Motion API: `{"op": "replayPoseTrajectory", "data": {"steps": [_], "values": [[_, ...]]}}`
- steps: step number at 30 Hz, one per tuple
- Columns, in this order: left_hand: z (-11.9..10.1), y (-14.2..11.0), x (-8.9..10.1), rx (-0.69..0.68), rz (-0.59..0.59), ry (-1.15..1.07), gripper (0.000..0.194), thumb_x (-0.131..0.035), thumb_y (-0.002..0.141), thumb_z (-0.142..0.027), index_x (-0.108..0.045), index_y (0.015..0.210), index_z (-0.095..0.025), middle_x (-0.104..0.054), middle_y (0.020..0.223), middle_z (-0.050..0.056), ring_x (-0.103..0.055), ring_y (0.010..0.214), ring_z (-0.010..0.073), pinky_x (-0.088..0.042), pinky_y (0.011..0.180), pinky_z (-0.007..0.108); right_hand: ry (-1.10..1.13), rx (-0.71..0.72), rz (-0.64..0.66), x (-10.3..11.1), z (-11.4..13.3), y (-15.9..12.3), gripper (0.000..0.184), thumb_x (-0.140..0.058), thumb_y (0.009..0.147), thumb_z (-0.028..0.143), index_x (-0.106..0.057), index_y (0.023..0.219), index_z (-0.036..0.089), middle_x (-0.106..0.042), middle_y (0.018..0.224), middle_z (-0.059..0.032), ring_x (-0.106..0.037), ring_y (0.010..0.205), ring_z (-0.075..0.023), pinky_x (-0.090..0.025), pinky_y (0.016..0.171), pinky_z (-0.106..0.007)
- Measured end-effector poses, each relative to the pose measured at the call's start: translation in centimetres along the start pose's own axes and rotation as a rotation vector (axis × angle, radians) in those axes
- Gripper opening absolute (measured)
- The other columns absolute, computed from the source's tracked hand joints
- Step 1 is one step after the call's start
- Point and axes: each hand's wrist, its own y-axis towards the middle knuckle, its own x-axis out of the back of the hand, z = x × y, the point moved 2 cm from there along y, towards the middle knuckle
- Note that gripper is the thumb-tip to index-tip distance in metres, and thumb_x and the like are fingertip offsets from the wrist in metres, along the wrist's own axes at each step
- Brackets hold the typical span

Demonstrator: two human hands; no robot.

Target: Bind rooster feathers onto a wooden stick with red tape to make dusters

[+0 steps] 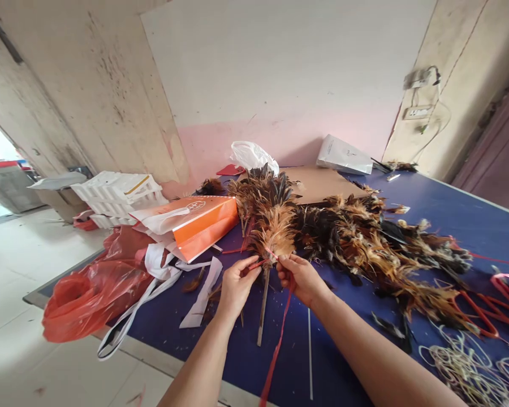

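Both hands meet at the neck of a feather duster [275, 229] on the blue table [470, 215] — left hand [236, 284] and right hand [302, 278] each pinching the red ribbon [275, 350], stick [263, 305] pointing back toward the person

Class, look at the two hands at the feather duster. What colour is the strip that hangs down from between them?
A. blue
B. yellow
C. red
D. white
C: the strip that runs down from the right hand and left hand, at the base of the feather duster, is red.
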Motion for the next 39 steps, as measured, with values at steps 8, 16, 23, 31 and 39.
{"op": "replayPoseTrajectory", "data": {"steps": [8,16,23,31,39], "values": [[-2.1,1.9,-1.9,-0.039,0.076,0.012,0.024,-0.069,0.067,-0.036,-0.072,0.079,-0.015,-0.068,0.075,0.005,-0.059,0.067,0.0149,-0.045,0.063,0.024,0.053,0.056,0.034,-0.1,0.1,0.2,0.037,-0.073,0.056,0.036,-0.044,0.068,0.016,-0.045,0.055,0.0078,-0.022,0.036,0.0015,-0.01,0.036,-0.015],[-2.2,2.3,-4.2,0.124,0.108,-0.192,0.035,-0.072,0.062,-0.039,-0.07,0.081,-0.01,-0.059,0.057,0.0,-0.046,0.049,0.0074,-0.034,0.046,0.019,0.073,0.165,-0.044,0.1,0.0,0.5,0.036,-0.072,0.058,0.039,-0.047,0.067,0.015,-0.049,0.057,0.0053,-0.035,0.042,-0.002,-0.022,0.036,-0.015],[-1.0,2.3,-4.2,0.107,0.103,-0.18,0.037,-0.072,0.063,-0.041,-0.069,0.085,-0.011,-0.062,0.062,0.001,-0.046,0.051,0.0086,-0.037,0.049,0.021,0.006,0.221,-0.065,-0.5,-0.8,1.0,0.034,-0.065,0.065,0.044,-0.046,0.067,0.016,-0.049,0.057,0.0047,-0.037,0.041,-0.0034,-0.026,0.037,-0.017],[-1.3,2.3,-3.4,-0.043,0.093,0.007,0.033,-0.065,0.069,-0.045,-0.07,0.08,-0.014,-0.064,0.069,0.003,-0.053,0.058,0.013,-0.04,0.05,0.021,-0.187,0.238,-0.109,-0.9,-0.9,0.7,0.027,-0.06,0.069,0.041,-0.048,0.067,0.016,-0.048,0.055,0.0053,-0.036,0.043,-0.0049,-0.027,0.04,-0.019],[-2.0,1.6,-3.4,0.031,0.191,-0.014,0.038,-0.061,0.074,-0.047,-0.068,0.089,-0.013,-0.052,0.049,-0.003,-0.04,0.042,0.0085,-0.029,0.039,0.021,-0.289,0.434,-0.118,-0.9,1.3,0.3,0.023,-0.062,0.07,0.036,-0.059,0.077,0.014,-0.062,0.072,-0.0032,-0.055,0.066,-0.013,-0.044,0.064,-0.024]]}}
